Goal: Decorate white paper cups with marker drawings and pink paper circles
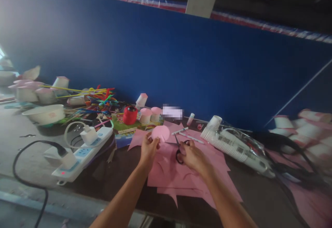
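Observation:
My left hand [149, 148] is closed on the lower edge of a round pink paper disc [160, 133], pinched between thumb and fingers. In my right hand [192, 153] is a pair of scissors [177, 145] with black handles. Its blades are spread apart and point toward the disc, close to its right side. Beneath both hands lie several cut sheets of pink paper [178, 178] with ragged, curved edges. Two patterned paper straws or sticks [191, 137] rest on the paper just beyond the scissors.
A white power strip [85, 155] with plugs and cables lies at left, near a white bowl [44, 114]. Colourful pipe cleaners [102, 98], a red thread spool [130, 115] and pink-topped cups [145, 116] stand behind. A bagged stack of paper cups [230, 148] lies right. A blue wall [166, 55] closes the back.

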`<control>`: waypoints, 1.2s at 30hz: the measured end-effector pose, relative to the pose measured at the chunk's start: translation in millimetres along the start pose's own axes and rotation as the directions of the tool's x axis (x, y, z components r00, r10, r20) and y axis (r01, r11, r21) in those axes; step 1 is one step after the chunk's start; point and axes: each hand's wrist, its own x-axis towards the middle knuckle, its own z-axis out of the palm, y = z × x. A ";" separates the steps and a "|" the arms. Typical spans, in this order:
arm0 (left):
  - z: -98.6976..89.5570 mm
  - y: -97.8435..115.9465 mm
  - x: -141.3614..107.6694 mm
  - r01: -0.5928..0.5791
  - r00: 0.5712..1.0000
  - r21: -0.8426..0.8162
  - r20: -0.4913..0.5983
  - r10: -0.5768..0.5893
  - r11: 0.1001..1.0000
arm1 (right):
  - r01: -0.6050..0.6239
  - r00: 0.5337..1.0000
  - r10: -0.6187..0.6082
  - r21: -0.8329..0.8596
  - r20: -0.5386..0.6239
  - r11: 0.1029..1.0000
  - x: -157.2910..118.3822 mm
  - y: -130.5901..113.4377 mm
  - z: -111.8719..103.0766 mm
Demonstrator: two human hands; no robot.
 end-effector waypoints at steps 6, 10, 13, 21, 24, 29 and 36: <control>0.4 1.2 -4.3 -0.013 0.999 0.068 0.032 0.011 0.998 | -0.027 0.982 0.024 -0.016 -0.186 0.999 20.6 29.1 -17.6; -0.1 -8.0 -1.4 -0.062 0.994 0.136 0.100 0.048 0.989 | -0.069 0.960 0.053 -0.048 -0.276 0.996 44.9 43.6 -13.0; -1.9 -16.6 0.8 -0.101 0.984 0.196 0.165 0.069 0.975 | -0.076 0.966 0.059 -0.057 -0.252 0.995 61.2 48.7 -0.6; -4.7 -25.1 -0.3 -0.140 0.970 0.287 0.230 0.074 0.948 | -0.039 0.972 0.039 0.006 -0.233 0.999 79.9 54.1 16.1; -3.2 -21.1 -3.0 -0.121 0.972 0.320 0.229 0.047 0.940 | -0.044 0.961 0.065 0.082 -0.269 0.996 78.5 54.7 15.4; -2.3 -18.4 -4.0 -0.167 0.962 0.344 0.261 0.077 0.924 | 0.004 0.938 0.097 0.291 -0.332 0.957 66.7 41.7 9.8; -0.6 -16.2 -5.4 -0.159 0.948 0.215 0.305 0.089 0.964 | 0.182 0.978 -0.052 0.704 -0.203 0.686 40.2 -4.6 9.1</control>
